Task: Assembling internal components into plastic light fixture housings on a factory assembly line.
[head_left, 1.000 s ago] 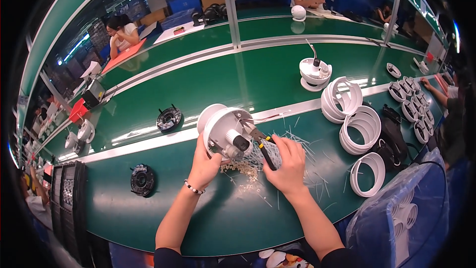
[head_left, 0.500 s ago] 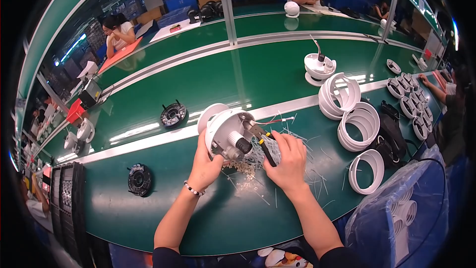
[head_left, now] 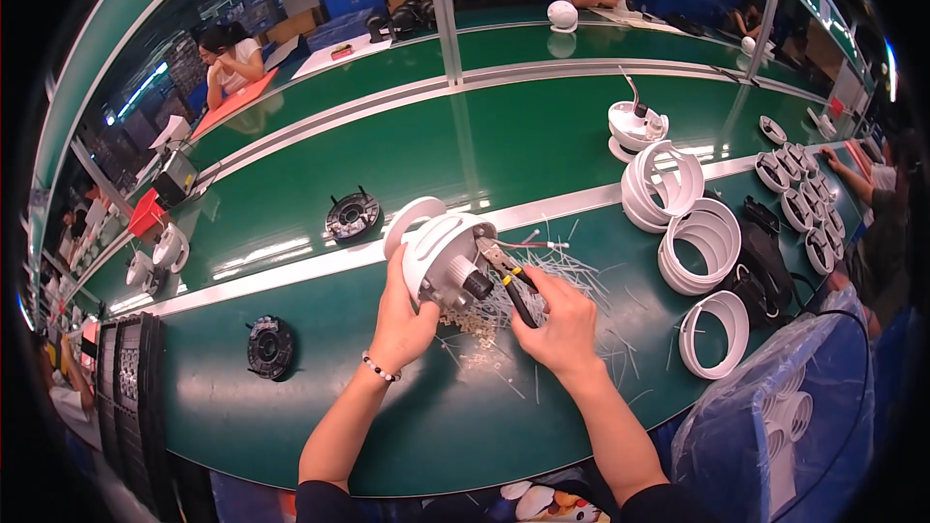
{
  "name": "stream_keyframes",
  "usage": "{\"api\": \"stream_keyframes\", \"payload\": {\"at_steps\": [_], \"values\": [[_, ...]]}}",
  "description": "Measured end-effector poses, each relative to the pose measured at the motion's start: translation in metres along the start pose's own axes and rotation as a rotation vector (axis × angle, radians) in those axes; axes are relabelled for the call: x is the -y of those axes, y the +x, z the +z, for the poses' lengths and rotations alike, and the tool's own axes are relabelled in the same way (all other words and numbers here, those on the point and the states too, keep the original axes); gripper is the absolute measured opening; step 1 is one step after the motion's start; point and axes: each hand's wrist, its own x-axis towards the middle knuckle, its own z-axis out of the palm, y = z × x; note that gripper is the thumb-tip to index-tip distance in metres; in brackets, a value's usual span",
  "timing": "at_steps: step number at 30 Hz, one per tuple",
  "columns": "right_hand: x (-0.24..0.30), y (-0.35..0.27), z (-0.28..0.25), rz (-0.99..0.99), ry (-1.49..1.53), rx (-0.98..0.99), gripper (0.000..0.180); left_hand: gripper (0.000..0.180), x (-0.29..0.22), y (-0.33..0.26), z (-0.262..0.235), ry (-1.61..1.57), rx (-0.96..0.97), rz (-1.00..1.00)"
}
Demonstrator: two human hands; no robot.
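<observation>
My left hand (head_left: 405,318) is closed around the lower left side of a white round camera housing (head_left: 436,250), which is tilted with its open side toward the right. A black lens (head_left: 477,284) sticks out of it, and a thin lead with a small white connector (head_left: 542,244) trails off its right side. My right hand (head_left: 562,322) grips diagonal cutters (head_left: 518,295) with black and yellow handles. Their jaws are at the housing's right edge; what lies between them is too small to make out. Beneath are many cut cable-tie ends (head_left: 572,276) and small pale connectors (head_left: 470,323).
White ring covers (head_left: 699,247) stand at the right, beside a plastic-lined blue bin (head_left: 775,416). Black round bases (head_left: 270,348) lie at the left and on the green conveyor (head_left: 523,136), along with another white housing (head_left: 635,126). Black trays (head_left: 131,397) stand far left. Other people sit beyond.
The cutter handles have shifted slightly, with their jaws still at the housing's edge. On the near conveyor, the black base and the white housing have moved right.
</observation>
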Motion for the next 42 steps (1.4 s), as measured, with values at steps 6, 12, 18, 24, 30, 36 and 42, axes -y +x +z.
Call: {"api": "stream_keyframes", "payload": {"at_steps": [6, 12, 18, 24, 30, 36, 42], "values": [[-0.005, 0.007, -0.004, 0.058, 0.073, -0.058, 0.046, 0.067, 0.000, 0.033, 0.004, 0.488, -0.340, 0.329], [0.005, 0.011, -0.012, -0.192, 0.092, -0.181, 0.047, 0.059, 0.001, 0.113, 0.013, -0.188, -0.315, -0.038], [0.008, 0.006, -0.007, -0.312, 0.125, -0.150, 0.052, 0.043, 0.061, 0.191, 0.051, -1.241, 0.027, -0.511], [0.007, 0.002, -0.003, -0.323, 0.145, -0.118, 0.054, 0.031, 0.082, 0.219, 0.069, -1.125, -0.086, -0.556], [0.022, 0.002, -0.019, -0.497, 0.360, 0.076, 0.056, 0.035, 0.075, 0.186, 0.010, 0.610, -0.294, 0.023], [0.056, -0.028, -0.008, -0.776, 0.491, 0.068, 0.030, 0.046, 0.124, 0.165, -0.061, 0.761, -0.275, -0.155], [0.053, -0.044, 0.005, -0.830, 0.462, 0.197, 0.038, 0.041, 0.121, 0.144, -0.076, 0.604, -0.296, -0.064]]}}
